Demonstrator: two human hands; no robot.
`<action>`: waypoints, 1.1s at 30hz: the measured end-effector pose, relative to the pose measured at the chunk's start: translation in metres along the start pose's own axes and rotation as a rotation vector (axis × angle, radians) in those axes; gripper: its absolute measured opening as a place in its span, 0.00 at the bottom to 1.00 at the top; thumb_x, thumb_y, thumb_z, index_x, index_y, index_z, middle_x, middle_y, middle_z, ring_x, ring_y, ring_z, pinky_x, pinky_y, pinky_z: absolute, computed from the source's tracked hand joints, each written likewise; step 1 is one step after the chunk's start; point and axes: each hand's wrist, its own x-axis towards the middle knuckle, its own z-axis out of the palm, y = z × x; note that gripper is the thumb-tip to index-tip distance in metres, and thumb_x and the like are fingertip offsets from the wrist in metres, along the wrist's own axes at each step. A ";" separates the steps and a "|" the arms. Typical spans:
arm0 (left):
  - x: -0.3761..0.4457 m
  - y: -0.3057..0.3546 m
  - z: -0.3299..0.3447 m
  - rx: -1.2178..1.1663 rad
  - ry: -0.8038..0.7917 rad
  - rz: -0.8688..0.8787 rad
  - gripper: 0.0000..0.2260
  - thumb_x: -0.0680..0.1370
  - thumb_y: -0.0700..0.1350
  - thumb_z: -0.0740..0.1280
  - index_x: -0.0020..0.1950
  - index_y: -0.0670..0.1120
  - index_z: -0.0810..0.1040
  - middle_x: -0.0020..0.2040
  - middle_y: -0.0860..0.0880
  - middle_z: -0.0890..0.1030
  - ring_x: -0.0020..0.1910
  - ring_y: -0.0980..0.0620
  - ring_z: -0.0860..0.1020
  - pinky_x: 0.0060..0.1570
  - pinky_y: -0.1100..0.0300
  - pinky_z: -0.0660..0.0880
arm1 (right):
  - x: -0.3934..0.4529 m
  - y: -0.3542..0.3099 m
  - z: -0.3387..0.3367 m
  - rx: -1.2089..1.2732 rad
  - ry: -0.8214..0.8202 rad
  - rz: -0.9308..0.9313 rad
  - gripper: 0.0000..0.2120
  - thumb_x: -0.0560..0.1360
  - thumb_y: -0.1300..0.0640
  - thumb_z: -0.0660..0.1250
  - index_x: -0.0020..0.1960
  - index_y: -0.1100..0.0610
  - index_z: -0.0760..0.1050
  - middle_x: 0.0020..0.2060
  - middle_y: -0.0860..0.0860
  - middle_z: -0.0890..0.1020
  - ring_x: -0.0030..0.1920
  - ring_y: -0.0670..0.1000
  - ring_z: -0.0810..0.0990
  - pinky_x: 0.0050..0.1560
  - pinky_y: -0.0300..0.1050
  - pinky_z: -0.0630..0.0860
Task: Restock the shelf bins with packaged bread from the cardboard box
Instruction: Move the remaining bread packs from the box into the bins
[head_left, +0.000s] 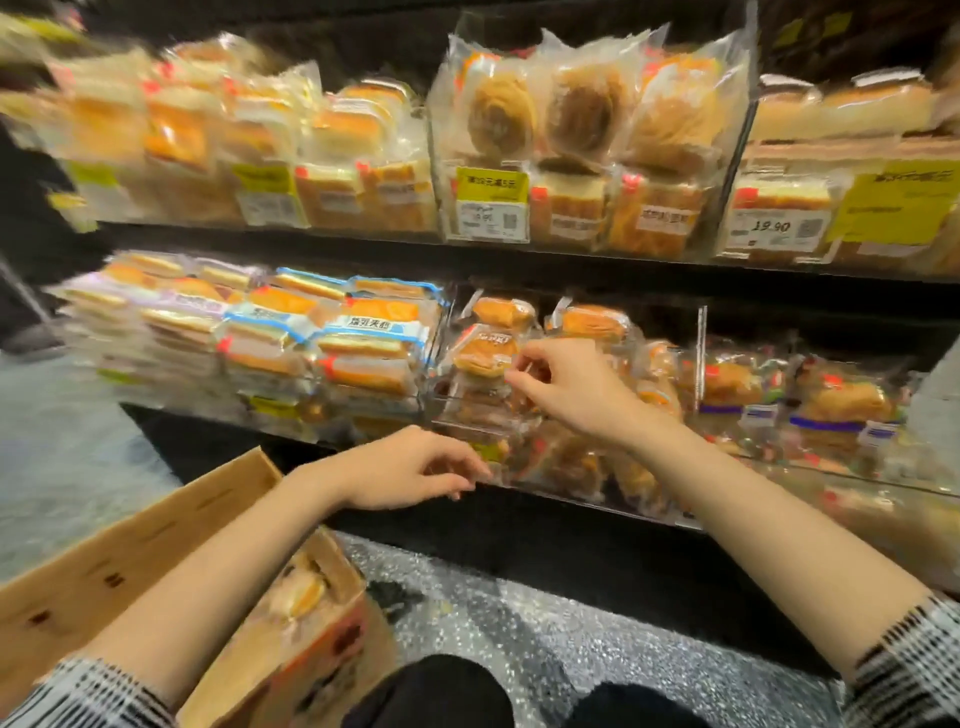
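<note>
Placement seems to be the step in hand: bread is being settled into the clear bin (483, 410) on the lower shelf (519, 506), judged from where both hands are held. The right hand (566, 387) is raised in front of that bin, wrist bent, fingers curled toward the thumb at the wrapper of a packaged bun (485, 353) near the top of the stack. Whether the film is actually pinched cannot be told; the fingertips are seen at the wrapper's edge, and the picture is blurred there. The left hand (415, 467) is held lower, palm down, just before the front lip of the same bin. Its fingers are loosely curled and nothing is seen in its grip.

The cardboard box (130, 551) is found on the floor at the lower left, beneath the left forearm, flaps up. At least one wrapped loaf (301, 592) is visible inside it, so stock remains to be moved. The bin being filled is already partly stacked, with more room seen behind than in front.

For the next move, the bun at the right fingertips would likely need to be squared on its stack and let go. The left hand would then have to be drawn back and down into the box for another pack. Soft wrappers are easily crushed, so a light hold is called for.
</note>
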 end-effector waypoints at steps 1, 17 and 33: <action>-0.016 -0.013 -0.001 -0.017 0.014 -0.041 0.11 0.80 0.44 0.64 0.62 0.50 0.77 0.51 0.61 0.79 0.48 0.61 0.81 0.56 0.60 0.76 | 0.005 -0.014 0.013 0.011 -0.034 -0.033 0.06 0.78 0.53 0.65 0.45 0.53 0.77 0.35 0.43 0.75 0.39 0.44 0.75 0.39 0.37 0.70; -0.184 -0.189 0.071 -0.330 0.155 -0.467 0.11 0.79 0.42 0.65 0.62 0.49 0.77 0.53 0.51 0.83 0.54 0.59 0.79 0.57 0.67 0.73 | 0.027 -0.123 0.252 0.180 -0.404 -0.085 0.03 0.77 0.54 0.65 0.49 0.52 0.76 0.37 0.44 0.77 0.42 0.46 0.77 0.45 0.45 0.75; -0.131 -0.301 0.204 -0.518 -0.096 -0.760 0.17 0.78 0.40 0.66 0.65 0.39 0.72 0.54 0.44 0.79 0.48 0.52 0.75 0.42 0.70 0.69 | -0.001 -0.082 0.335 -0.110 -0.326 -0.385 0.16 0.75 0.44 0.54 0.47 0.53 0.76 0.34 0.46 0.79 0.32 0.50 0.79 0.30 0.50 0.76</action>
